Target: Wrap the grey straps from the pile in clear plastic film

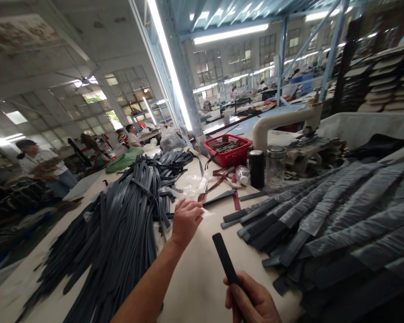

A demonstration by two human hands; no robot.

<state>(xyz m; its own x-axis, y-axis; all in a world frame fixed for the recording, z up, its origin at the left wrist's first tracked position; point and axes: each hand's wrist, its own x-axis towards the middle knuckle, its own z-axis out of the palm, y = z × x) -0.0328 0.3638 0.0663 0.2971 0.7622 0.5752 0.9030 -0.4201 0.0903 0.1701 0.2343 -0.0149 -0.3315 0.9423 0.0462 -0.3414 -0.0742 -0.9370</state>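
My right hand (251,298) grips a flat black strap (225,258), its rounded end pointing up and away from me. Over the middle of the table, my left hand (187,220) has its fingers curled together. A small whitish piece shows at its fingertips, too blurred to make out. Just beyond that hand lies crumpled clear plastic (190,183). A large heap of loose black straps (124,224) spreads to the left. On the right, several more straps lie in rows inside clear plastic sleeves (350,197), their dark ends sticking out.
A red basket (229,152) of dark strips stands at the back of the table (191,278). Beside it are a black canister (256,169), a glass jar (276,167) and a beige sewing machine (272,121). A blue metal post (185,89) rises behind; people work farther off.
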